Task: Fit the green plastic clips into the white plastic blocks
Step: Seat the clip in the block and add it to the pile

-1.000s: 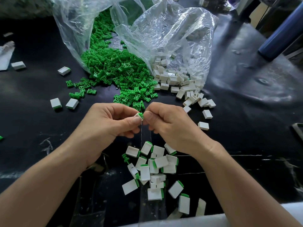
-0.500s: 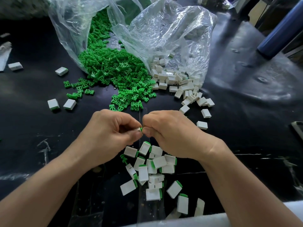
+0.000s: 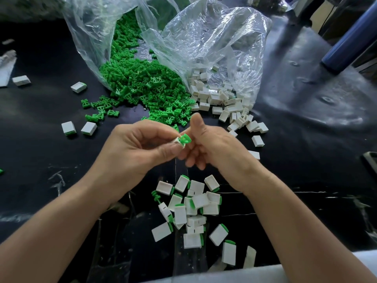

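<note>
My left hand [image 3: 140,152] pinches a white block [image 3: 177,142] between thumb and forefinger above the black table. A green clip [image 3: 185,138] sticks partway out of the block's end. My right hand [image 3: 216,148] is right beside it, thumb lifted upward, fingers loosely curled; its forefinger touches the clip without gripping it. A heap of loose green clips [image 3: 142,84] spills from a clear plastic bag [image 3: 204,37] at the back. Empty white blocks [image 3: 220,99] lie at the bag's right mouth. Several blocks fitted with clips [image 3: 191,207] are piled below my hands.
Stray white blocks [image 3: 68,127] and a few green clips [image 3: 100,115] are scattered at the left. Single blocks [image 3: 257,140] lie to the right of my hands. A blue cylinder [image 3: 350,41] leans at the back right. The black table [image 3: 306,160] is glossy and wrinkled.
Both hands were pressed together on the block and clip. Now they have risen, the right thumb has lifted off, and the clip shows sticking out of the block.
</note>
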Available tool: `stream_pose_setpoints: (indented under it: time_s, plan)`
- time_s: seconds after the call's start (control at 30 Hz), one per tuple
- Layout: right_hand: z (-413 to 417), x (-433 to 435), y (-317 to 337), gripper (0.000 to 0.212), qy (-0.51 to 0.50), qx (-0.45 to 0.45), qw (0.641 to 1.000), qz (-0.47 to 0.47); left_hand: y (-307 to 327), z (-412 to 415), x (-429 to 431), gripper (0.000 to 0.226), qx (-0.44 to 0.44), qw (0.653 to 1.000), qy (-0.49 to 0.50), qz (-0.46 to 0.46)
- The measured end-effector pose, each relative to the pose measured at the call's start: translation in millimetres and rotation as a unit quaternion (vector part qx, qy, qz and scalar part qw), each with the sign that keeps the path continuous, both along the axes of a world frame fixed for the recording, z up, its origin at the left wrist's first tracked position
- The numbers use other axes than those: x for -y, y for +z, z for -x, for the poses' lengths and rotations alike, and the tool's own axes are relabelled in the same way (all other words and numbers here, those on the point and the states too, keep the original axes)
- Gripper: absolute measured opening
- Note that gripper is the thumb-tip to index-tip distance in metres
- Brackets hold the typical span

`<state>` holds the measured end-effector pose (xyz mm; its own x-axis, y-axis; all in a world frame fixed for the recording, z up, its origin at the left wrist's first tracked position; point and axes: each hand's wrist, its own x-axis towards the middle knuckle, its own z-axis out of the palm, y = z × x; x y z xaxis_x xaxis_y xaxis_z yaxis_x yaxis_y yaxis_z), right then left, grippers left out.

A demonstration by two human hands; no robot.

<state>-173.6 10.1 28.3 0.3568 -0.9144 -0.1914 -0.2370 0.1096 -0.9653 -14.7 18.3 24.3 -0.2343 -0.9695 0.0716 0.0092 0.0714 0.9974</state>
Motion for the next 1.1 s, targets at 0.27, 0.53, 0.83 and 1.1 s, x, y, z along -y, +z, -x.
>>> stream_pose_setpoints:
  time_s: [0.27, 0.53, 0.83, 1.1]
  plan:
    - [-13.6, -6.1, 3.3, 0.056, 0.064, 0.151, 0.972, -0.167, 1.5, -0.7, -1.7, 0.023, -0.021, 1.0, -0.014, 0.0]
    - [-22.0, -13.1, 0.5, 0.048, 0.013, 0.071, 0.991, -0.111, 1.4, 1.0, -2.6, 0.019, -0.047, 0.997, -0.056, 0.022]
    - [-26.1, -16.6, 1.4, 0.056, -0.032, 0.089, 0.99, -0.102, -2.6, 4.5, -3.8, 0.019, -0.045, 0.999, -0.002, 0.012]
    - [-19.8, -11.3, 3.4, 0.046, 0.022, 0.093, 0.989, -0.113, 1.0, 4.0, -3.8, 0.02, -0.072, 0.997, -0.015, -0.007]
